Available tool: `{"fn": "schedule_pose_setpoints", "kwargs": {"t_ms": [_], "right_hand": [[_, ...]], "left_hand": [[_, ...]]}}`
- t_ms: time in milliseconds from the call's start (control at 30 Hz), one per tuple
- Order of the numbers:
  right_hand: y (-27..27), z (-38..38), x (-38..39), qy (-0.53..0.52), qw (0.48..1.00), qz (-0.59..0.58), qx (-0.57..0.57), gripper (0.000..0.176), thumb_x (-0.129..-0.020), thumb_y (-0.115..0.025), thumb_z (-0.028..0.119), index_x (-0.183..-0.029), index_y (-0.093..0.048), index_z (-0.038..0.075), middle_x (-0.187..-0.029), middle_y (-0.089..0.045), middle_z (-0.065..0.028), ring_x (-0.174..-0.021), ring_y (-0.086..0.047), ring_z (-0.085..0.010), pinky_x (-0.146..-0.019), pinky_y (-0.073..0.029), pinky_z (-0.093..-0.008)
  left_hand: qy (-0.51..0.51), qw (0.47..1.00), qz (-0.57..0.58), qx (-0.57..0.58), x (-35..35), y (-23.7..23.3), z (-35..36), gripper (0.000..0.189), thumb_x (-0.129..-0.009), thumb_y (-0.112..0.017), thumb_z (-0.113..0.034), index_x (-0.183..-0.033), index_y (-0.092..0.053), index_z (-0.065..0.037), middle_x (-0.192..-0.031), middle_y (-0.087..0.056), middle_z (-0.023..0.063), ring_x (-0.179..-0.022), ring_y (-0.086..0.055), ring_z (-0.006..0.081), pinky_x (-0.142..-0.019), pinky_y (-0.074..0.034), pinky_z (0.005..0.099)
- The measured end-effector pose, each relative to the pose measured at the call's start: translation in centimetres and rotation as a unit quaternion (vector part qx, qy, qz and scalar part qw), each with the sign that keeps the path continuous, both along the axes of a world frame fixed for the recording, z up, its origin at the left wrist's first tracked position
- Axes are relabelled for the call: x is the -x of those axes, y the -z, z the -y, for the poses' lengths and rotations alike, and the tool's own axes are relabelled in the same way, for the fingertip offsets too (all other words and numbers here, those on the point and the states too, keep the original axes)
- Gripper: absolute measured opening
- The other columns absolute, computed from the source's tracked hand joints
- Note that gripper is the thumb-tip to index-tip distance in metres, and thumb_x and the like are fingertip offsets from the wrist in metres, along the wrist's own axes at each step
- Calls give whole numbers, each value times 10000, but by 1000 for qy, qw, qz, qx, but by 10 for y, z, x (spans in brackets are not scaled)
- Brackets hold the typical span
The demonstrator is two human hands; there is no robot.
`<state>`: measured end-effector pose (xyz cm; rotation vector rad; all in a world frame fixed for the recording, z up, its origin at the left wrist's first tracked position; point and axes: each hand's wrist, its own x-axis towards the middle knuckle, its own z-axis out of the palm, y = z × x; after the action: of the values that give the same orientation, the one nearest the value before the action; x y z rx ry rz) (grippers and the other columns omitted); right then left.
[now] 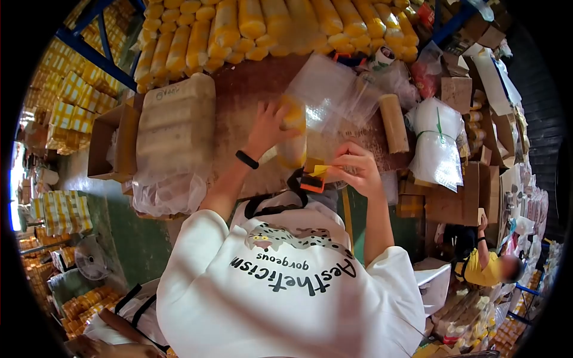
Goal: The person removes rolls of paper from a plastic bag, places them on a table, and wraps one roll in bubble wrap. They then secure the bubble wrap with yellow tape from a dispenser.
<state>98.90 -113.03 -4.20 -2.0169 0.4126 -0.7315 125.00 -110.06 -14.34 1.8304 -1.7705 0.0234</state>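
Observation:
A wrapped roll [292, 132] with yellow and clear parts lies on the reddish-brown table [239, 83]. My left hand [270, 124], with a black band on its wrist, rests its curled fingers on the roll's left side. Near the table's front edge, my right hand [357, 167] pinches a yellow strip [320, 171]. The strip runs to a small orange and black tool [312, 182] just below the roll's lower end. A black strap hangs beside the tool.
Yellow-wrapped rolls [274, 21] are stacked along the back. A large wrapped bundle [175, 119] stands left, beside an open carton [113, 143]. Clear bags [322, 86], a brown roll [394, 123] and a bubble-wrap bundle [439, 140] lie right. Another person [483, 265] is at far right.

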Motion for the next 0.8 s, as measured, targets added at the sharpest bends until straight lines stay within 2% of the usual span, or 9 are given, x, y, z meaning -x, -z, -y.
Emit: {"fn": "schedule_pose_setpoints", "kwargs": {"t_ms": [33,133,233,333,433,533,633,800], "right_hand": [[-1,0,1,-2,1000,-1,-13,143,-700,-755,80,-802,-692,3,-806,-564,-65,-795,-522,-196,-675,-416,-297],[10,-4,-5,-8,997,-27,-75,149,-722,-750,103,-819,-695,3,-841,-561,-60,-815,-523,-196,-684,-419,-292],[26,-4,-22,-62,997,-6,-38,136,-753,-732,80,-823,-670,-18,-884,-555,-52,-822,-526,-170,-694,-418,-277],[40,1,-33,-70,997,-21,15,118,-766,-720,64,-831,-659,-12,-869,-551,-40,-834,-524,-169,-693,-423,-287],[54,9,-39,-52,998,-33,6,111,-775,-713,54,-842,-650,-7,-860,-547,-32,-805,-526,-157,-683,-422,-280],[63,19,-46,-33,999,-9,-27,99,-780,-708,43,-843,-651,-9,-850,-550,-26,-764,-524,-140,-657,-411,-260],[63,28,-51,-18,997,-26,-64,148,-804,-717,115,-829,-655,-17,-820,-553,-30,-699,-534,-122,-614,-422,-254],[70,41,-63,8,994,-43,-100,160,-811,-715,121,-838,-653,-23,-747,-532,-20,-641,-491,-94,-587,-400,-236]], "left_hand": [[3,1000,-5,-4,-2,-1,2,661,-670,-785,-372,-1185,-526,-49,-1279,-466,137,-1156,-408,352,-973,-391,424],[57,993,8,100,-10,0,9,636,-673,-786,-360,-1171,-541,-51,-1263,-483,120,-1171,-413,333,-983,-383,400],[86,991,-84,63,-9,6,6,603,-671,-798,-301,-1161,-550,-52,-1255,-494,102,-1180,-430,307,-988,-382,398],[136,975,-146,97,-7,8,2,569,-663,-808,-213,-1153,-562,-59,-1256,-494,89,-1176,-454,287,-996,-381,396],[167,967,-151,117,-6,8,-2,549,-654,-809,-137,-1147,-574,-78,-1257,-493,83,-1182,-461,287,-999,-383,400],[178,960,-152,152,-6,15,-2,531,-659,-807,-127,-1140,-583,-98,-1251,-499,79,-1201,-451,288,-1001,-383,399],[169,956,-191,146,-2,16,-6,493,-616,-786,-84,-1077,-618,-126,-1208,-530,86,-1157,-478,305,-958,-405,419],[207,952,-192,115,-2,6,-15,508,-600,-718,-20,-1090,-614,-105,-1222,-525,85,-1187,-460,308,-996,-365,423]]}}
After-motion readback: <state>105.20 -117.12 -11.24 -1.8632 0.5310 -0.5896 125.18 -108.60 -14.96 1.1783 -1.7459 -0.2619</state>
